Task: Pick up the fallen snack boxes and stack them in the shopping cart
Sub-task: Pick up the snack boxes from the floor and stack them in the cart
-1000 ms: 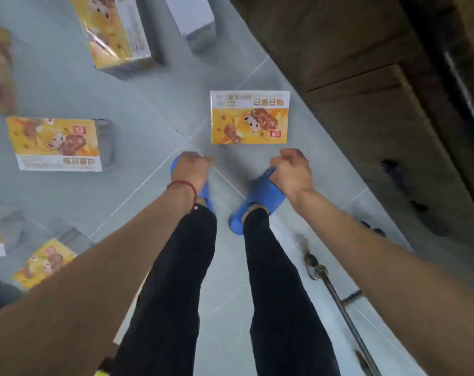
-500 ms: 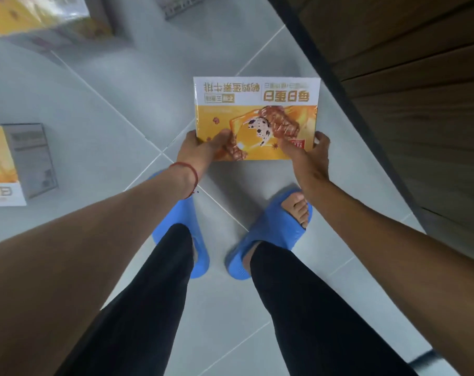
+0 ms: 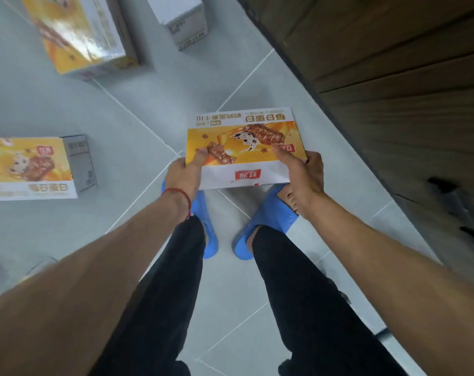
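Grey tiled floor (image 3: pixel 149 109) fills the view, with dark wood panelling (image 3: pixel 393 77) running along the right, and both arms reach straight down in front of the black trousers (image 3: pixel 298 280). The snack box (image 3: pixel 244 137) is up in both hands, held flat with its orange printed face to the camera, its near edge over the toes of the blue slippers (image 3: pixel 268 215). Left hand (image 3: pixel 183 172) takes the near-left corner: thumb laid across the printed face, the other fingers tucked under and out of sight, a red cord (image 3: pixel 176 192) on the wrist. Right hand (image 3: pixel 306 172) mirrors it on the near-right corner, thumb pressed on top and fingers wrapped round the box's right side, so each hand pinches the carton between thumb and fingers. Out on the floor to the left lies a second box (image 3: pixel 32 166), face up. Farther off on the left sits a third box (image 3: pixel 78 33), tilted in view, and a pale grey-sided box (image 3: pixel 181 20) stands beyond it toward the centre, all well apart from the one being held.
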The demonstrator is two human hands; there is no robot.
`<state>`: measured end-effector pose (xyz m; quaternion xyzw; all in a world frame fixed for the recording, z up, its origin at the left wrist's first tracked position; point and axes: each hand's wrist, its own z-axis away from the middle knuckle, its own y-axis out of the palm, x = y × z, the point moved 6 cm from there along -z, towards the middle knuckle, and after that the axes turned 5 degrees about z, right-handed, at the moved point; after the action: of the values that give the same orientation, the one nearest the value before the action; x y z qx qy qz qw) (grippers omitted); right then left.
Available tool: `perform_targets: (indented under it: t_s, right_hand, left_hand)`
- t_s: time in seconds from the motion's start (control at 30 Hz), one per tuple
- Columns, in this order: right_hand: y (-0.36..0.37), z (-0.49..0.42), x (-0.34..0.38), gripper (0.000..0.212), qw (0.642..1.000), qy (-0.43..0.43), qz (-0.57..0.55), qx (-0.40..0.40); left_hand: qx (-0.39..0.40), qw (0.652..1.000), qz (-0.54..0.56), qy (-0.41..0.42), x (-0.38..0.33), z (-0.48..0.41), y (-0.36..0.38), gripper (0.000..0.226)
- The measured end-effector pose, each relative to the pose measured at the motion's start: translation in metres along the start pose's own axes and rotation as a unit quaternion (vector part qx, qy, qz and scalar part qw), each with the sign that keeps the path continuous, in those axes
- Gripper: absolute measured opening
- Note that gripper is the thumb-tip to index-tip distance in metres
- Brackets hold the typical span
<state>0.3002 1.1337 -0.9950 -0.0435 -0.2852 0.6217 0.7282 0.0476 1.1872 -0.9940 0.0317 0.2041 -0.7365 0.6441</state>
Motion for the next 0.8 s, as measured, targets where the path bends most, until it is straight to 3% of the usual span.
perform_targets:
  t_s: [0.17, 0.3, 0.43, 0.53, 0.7, 0.8]
  right_hand:
    - [-0.019, 0.073, 0.019, 0.074, 0.998, 0.028, -0.059, 0.011]
    - [-0.040, 0.136, 0.039, 0.061, 0.997, 0.016, -0.067, 0.024]
    - [-0.068, 0.199, 0.059, 0.064, 0.995, -0.020, -0.084, 0.055]
    - [-0.088, 0.245, 0.071, 0.041, 0.992, -0.041, -0.096, 0.076]
    - [-0.125, 0.313, 0.092, 0.060, 0.984, -0.063, -0.134, 0.098]
    - [-0.149, 0.349, 0.100, 0.059, 0.977, -0.078, -0.153, 0.128]
  left_hand:
    - [-0.021, 0.996, 0.071, -0.043, -0.011, 0.077, -0.023, 0.033]
    - [-0.038, 0.995, 0.088, -0.024, -0.031, 0.139, -0.048, 0.034]
    - [-0.050, 0.997, 0.058, 0.022, -0.056, 0.198, -0.073, 0.037]
    - [-0.033, 0.998, 0.038, 0.045, -0.073, 0.245, -0.089, 0.054]
    - [-0.020, 0.998, 0.013, 0.061, -0.093, 0.322, -0.107, 0.012]
    - [-0.022, 0.998, 0.007, 0.066, -0.102, 0.364, -0.113, 0.035]
